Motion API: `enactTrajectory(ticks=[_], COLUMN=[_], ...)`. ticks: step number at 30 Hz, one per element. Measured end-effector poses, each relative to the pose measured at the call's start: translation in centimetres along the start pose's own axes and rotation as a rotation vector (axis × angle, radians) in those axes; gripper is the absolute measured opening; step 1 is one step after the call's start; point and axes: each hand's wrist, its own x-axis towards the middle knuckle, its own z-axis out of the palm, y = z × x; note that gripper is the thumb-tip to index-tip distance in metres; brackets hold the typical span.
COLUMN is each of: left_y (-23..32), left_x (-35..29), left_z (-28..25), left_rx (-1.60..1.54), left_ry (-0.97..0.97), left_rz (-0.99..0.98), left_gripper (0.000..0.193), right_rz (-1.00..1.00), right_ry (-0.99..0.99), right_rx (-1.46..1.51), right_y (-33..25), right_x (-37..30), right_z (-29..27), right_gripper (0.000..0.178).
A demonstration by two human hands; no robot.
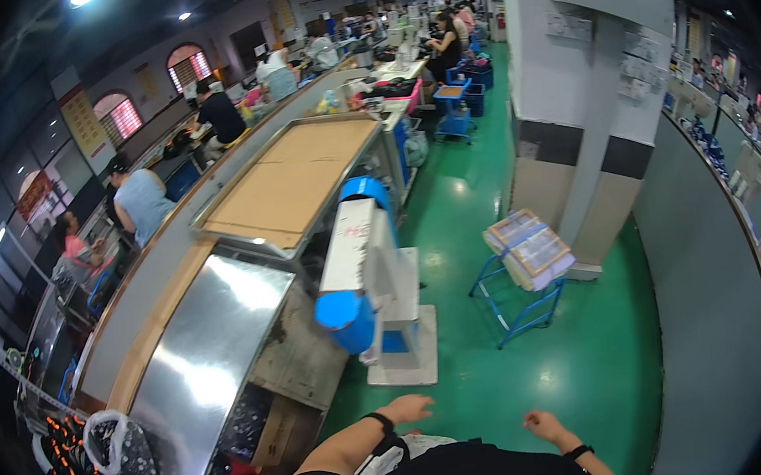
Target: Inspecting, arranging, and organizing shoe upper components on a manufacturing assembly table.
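My left hand (407, 408) is held low in front of my body, fingers loosely stretched and nothing in them. A dark band is round that wrist. My right hand (543, 425) hangs over the green floor with its fingers bent a little, and I see nothing held in it. It wears a dark wristband too. Neither hand touches anything. Closest ahead of the left hand stands a white machine (349, 245) with a blue rounded cover (346, 321) at its near end.
A shiny metal-topped bench (210, 323) and a tray-like table with a brown board (297, 177) line the left. Ahead right, a blue-framed stool (521, 320) carries a stack of flat framed pieces (529, 246) beside a pillar (559, 92). A grey partition (709, 270) runs along the right. Several people work farther off.
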Motion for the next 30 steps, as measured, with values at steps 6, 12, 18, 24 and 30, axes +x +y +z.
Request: enactTrajectory(ticks=[6,12,18,24,30], left_y=[-4.5,2.8,15.9,40.2,60.7], left_x=[2.0,13.0,41.2,66.7,78.2], left_z=[9.1,7.2,0.4,-10.5,-16.6], left_rx=[0.219,-0.236,0.136,-0.148,-0.087], left_ry=[-0.076,-0.247,-0.238,0.027,-0.141], left_rz=[0.041,-0.681,-0.088,0.264,0.560], left_gripper=[0.023,0.035,0.037,0.033,0.036], right_rz=[0.138,0.293,0.370,0.599,0.661], right_ry=[0.064,0.123,0.334,0.515,0.594], right_rx=[0.289,0.333,0.304,0.721,0.663], right_y=[10.0,12.3,28.9,42.1,49.4], right_x=[-3.2,1.1,4.4,2.6,6.7], right_z=[-4.3,-15.9,-25.0,-25.0,-34.8], right_gripper=[0.035,0.033,0.037,0.045,0.035])
